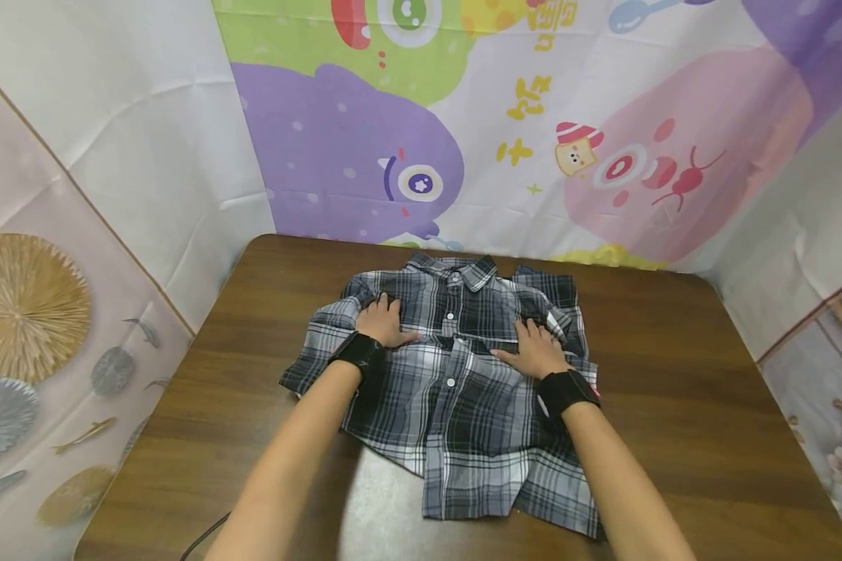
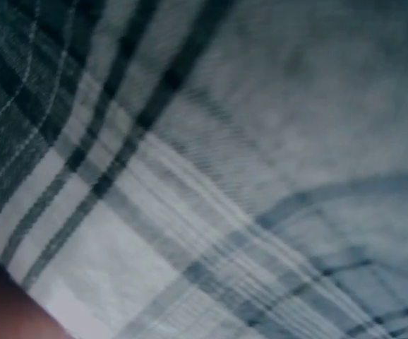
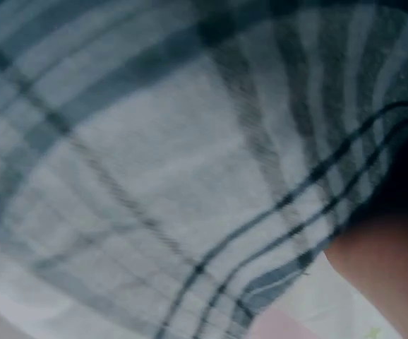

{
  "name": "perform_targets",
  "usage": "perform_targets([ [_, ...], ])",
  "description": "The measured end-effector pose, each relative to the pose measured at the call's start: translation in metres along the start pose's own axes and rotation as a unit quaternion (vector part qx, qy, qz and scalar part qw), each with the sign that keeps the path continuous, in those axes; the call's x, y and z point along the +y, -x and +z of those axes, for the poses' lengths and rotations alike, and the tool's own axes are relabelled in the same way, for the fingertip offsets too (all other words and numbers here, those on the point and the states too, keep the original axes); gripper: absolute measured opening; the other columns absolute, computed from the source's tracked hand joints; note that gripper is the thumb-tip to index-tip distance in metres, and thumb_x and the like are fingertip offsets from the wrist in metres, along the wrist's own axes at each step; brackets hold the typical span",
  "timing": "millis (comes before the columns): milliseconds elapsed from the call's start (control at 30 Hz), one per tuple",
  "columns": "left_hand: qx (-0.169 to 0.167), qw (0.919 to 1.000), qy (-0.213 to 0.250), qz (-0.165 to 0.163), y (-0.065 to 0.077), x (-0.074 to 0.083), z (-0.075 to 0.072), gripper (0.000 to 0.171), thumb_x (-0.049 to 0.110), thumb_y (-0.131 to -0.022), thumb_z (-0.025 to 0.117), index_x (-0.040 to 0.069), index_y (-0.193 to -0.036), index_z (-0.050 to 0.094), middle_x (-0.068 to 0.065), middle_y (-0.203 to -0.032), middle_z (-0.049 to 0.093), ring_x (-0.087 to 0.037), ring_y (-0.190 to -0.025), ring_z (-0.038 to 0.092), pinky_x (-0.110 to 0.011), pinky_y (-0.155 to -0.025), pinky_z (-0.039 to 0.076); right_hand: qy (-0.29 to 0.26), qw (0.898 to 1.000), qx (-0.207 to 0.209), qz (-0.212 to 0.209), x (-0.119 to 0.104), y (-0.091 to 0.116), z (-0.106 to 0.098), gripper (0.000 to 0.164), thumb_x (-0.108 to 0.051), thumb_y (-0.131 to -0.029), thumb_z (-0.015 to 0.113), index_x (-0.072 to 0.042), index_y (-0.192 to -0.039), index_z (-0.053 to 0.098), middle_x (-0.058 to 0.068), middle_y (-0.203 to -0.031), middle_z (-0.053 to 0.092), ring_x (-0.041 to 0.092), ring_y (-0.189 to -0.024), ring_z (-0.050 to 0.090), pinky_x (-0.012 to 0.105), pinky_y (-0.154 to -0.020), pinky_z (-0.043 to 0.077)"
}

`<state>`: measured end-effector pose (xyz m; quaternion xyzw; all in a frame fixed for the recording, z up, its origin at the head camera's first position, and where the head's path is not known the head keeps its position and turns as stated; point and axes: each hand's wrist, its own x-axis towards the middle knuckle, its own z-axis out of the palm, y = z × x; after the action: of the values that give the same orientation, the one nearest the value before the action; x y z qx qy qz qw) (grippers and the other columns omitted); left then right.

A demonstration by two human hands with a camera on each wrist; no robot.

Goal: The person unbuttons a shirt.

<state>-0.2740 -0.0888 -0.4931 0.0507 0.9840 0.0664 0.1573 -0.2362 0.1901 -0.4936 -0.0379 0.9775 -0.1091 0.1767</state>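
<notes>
A black, grey and white plaid button-up shirt (image 1: 484,421) lies front side up on the table, its collar (image 1: 480,273) at the far end and its hem toward me. My left hand (image 1: 382,321) rests with spread fingers on the chest, near the sleeve on the left. On the other side of the button strip, my right hand (image 1: 536,351) lies on the cloth with its fingers extended. Close plaid fabric (image 2: 190,176) fills most of the left wrist view. In the right wrist view, fabric (image 3: 154,155) bulges up and hides most of the hand.
The brown wooden table (image 1: 673,405) extends around the shirt on both sides. Behind it hangs a cartoon-printed curtain (image 1: 365,156), with pale patterned cloth at left and right. A black wristband (image 1: 568,389) is on each wrist. A thin dark cable (image 1: 203,536) lies at the near left.
</notes>
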Motion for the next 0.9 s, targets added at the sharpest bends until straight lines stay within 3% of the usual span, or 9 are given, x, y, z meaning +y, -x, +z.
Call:
perform_targets([
  [233,0.003,0.9998,0.004,-0.019,-0.017,-0.001,0.010,0.094,0.068,-0.080,0.052,0.014,-0.149,0.018,-0.015,-0.156,0.007,-0.033,-0.141,0.020,-0.045,-0.112,0.023,-0.028,1.000,0.009,0.012,0.008,-0.015,0.006,0.092,-0.060,-0.087,0.050,-0.003,-0.149,0.012,0.024,-0.154,0.003,0.045,-0.140,0.002,0.061,-0.110,0.005],
  [400,0.025,0.9995,0.017,-0.003,-0.024,-0.006,0.013,0.092,0.067,-0.081,0.052,0.013,-0.149,0.021,-0.016,-0.155,0.011,-0.034,-0.140,0.023,-0.047,-0.111,0.025,-0.042,0.999,0.017,0.009,0.012,-0.022,0.008,0.093,-0.060,-0.086,0.051,-0.003,-0.149,0.011,0.024,-0.154,0.002,0.044,-0.140,0.000,0.061,-0.110,0.004],
  [500,0.043,0.9971,0.061,0.019,-0.023,-0.008,0.011,0.082,0.055,-0.086,0.055,0.010,-0.147,0.024,-0.018,-0.153,0.019,-0.036,-0.138,0.026,-0.048,-0.109,0.028,-0.065,0.998,0.024,-0.006,0.017,-0.021,0.007,0.093,-0.058,-0.088,0.050,-0.001,-0.149,0.009,0.026,-0.153,0.003,0.046,-0.139,0.003,0.062,-0.109,0.007],
  [633,0.077,0.9862,0.135,0.056,-0.012,-0.014,0.003,0.061,0.032,-0.091,0.058,0.006,-0.142,0.036,-0.020,-0.146,0.035,-0.037,-0.133,0.035,-0.050,-0.104,0.035,-0.130,0.990,0.036,-0.040,0.023,-0.010,-0.002,0.083,-0.045,-0.093,0.049,0.003,-0.147,0.008,0.030,-0.151,0.011,0.048,-0.137,0.013,0.060,-0.109,0.016],
  [700,0.106,0.9809,0.147,0.072,-0.004,-0.019,0.000,0.052,0.025,-0.091,0.058,0.006,-0.137,0.044,-0.020,-0.140,0.042,-0.036,-0.130,0.038,-0.050,-0.101,0.039,-0.154,0.985,0.051,-0.057,0.027,-0.001,-0.009,0.074,-0.036,-0.095,0.049,0.005,-0.146,0.015,0.031,-0.148,0.019,0.047,-0.135,0.019,0.058,-0.108,0.021],
  [767,0.139,0.9765,0.137,0.090,0.006,-0.024,-0.003,0.045,0.023,-0.089,0.061,0.006,-0.130,0.052,-0.019,-0.134,0.048,-0.035,-0.127,0.041,-0.050,-0.098,0.041,-0.152,0.984,0.068,-0.070,0.033,0.009,-0.015,0.064,-0.028,-0.095,0.050,0.006,-0.143,0.025,0.032,-0.144,0.027,0.048,-0.133,0.025,0.058,-0.106,0.025],
  [900,0.195,0.9721,0.056,0.117,0.029,-0.034,-0.002,0.044,0.031,-0.085,0.066,0.007,-0.121,0.060,-0.019,-0.132,0.050,-0.038,-0.128,0.039,-0.052,-0.105,0.033,-0.112,0.987,0.094,-0.070,0.047,0.033,-0.020,0.055,-0.023,-0.092,0.055,0.006,-0.135,0.038,0.033,-0.140,0.032,0.052,-0.128,0.026,0.062,-0.102,0.025],
])
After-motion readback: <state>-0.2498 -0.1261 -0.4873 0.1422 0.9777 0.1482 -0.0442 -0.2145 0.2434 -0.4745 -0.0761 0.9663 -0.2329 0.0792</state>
